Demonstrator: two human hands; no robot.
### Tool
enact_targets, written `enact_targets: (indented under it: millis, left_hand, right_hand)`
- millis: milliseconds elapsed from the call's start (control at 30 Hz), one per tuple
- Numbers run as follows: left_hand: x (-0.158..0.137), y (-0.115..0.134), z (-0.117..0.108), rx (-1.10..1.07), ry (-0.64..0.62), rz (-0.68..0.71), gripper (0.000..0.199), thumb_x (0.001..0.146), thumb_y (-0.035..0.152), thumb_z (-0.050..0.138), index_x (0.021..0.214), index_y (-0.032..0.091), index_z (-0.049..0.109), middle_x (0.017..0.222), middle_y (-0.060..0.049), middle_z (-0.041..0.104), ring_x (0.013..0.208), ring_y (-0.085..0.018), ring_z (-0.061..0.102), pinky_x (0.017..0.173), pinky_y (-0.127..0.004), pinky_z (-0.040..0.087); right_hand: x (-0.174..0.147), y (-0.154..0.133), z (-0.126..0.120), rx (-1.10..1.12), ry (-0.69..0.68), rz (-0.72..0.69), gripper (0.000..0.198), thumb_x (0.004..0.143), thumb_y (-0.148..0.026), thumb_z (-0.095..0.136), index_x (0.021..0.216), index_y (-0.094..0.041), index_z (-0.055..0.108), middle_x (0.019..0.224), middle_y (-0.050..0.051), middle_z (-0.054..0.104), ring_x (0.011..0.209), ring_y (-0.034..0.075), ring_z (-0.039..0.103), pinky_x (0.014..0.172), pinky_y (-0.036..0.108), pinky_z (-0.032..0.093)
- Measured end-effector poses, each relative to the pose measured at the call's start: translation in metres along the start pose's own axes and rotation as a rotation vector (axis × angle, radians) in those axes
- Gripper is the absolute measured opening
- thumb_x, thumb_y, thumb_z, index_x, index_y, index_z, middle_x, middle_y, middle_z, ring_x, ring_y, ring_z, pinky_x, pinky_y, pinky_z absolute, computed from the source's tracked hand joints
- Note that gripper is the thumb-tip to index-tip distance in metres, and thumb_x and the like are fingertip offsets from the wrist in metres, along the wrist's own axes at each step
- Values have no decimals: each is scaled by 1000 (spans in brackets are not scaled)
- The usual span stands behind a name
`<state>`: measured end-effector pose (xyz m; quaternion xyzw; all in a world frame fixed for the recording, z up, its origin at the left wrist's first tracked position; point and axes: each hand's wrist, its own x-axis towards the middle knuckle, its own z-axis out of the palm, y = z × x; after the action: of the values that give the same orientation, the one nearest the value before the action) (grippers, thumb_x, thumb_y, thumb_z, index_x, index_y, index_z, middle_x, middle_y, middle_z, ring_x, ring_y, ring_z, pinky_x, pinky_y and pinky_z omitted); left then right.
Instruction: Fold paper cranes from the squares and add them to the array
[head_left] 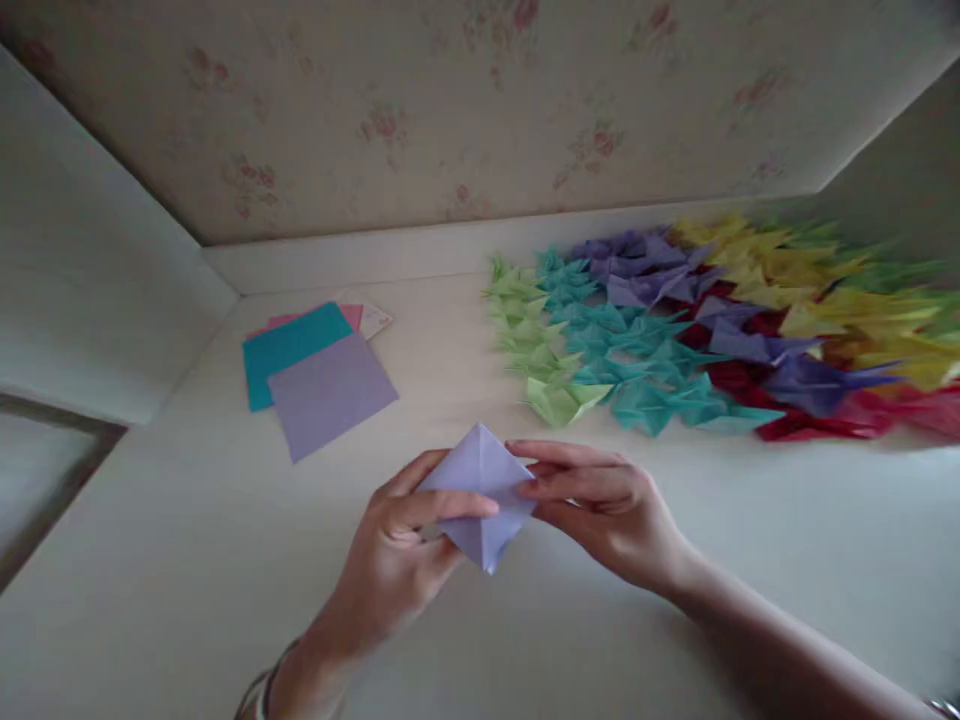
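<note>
A lilac sheet of origami paper [480, 462], folded to a diamond with a crease down its middle, is held up over the white table in the centre. My left hand [405, 535] grips it from the left, one finger lying across the front and the others behind or below. On the right corner, the fingers of my right hand [600, 500] pinch the paper's edge. The diamond's lower tip shows loose layers. What the fingers behind the paper do is hidden.
Flat lilac [334, 395] and teal paper sheets [289, 350] lie at the left, over pink paper and a white patterned piece [375, 320]. Folded paper cranes in green [562, 400], teal [652, 400], purple, red and yellow [810, 265] crowd the right back, beside the floral wall.
</note>
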<state>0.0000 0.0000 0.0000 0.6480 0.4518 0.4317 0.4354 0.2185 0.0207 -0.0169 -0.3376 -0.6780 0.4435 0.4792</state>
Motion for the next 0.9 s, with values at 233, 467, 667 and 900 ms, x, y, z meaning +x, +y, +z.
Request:
enact_targets:
  millis: [233, 467, 667, 900]
  left_hand:
    - [-3, -4, -3, -111, -9, -115, 24, 78, 13, 77, 89, 34, 82, 102, -3, 72, 85, -16, 71, 66, -19, 55]
    - [0, -4, -3, -174, -32, -241, 14, 73, 21, 83, 84, 30, 83, 93, -3, 74, 80, -17, 71, 64, -21, 55]
    - [1, 1, -1, -46, -61, -255, 12, 82, 31, 76, 74, 24, 82, 80, -1, 71, 72, -14, 64, 63, -21, 48]
    - [-1, -3, 7, -27, -51, -250, 21, 87, 36, 70, 75, 21, 78, 72, 0, 66, 65, -13, 58, 57, -20, 44]
  right_hand:
    - [3, 1, 1, 253, -31, 218, 27, 81, -10, 75, 89, -35, 82, 113, 0, 77, 93, 18, 76, 77, 22, 63]
    - [4, -1, -1, 372, -67, 367, 16, 75, -16, 82, 82, -30, 83, 110, 1, 77, 91, 16, 76, 76, 18, 61]
    - [6, 1, 2, 177, -85, 217, 16, 74, -21, 85, 88, -26, 81, 111, 5, 75, 99, 20, 72, 85, 27, 58]
    - [5, 1, 11, 37, -99, 153, 8, 89, -24, 70, 87, -21, 78, 103, 7, 73, 93, 19, 70, 80, 27, 54]
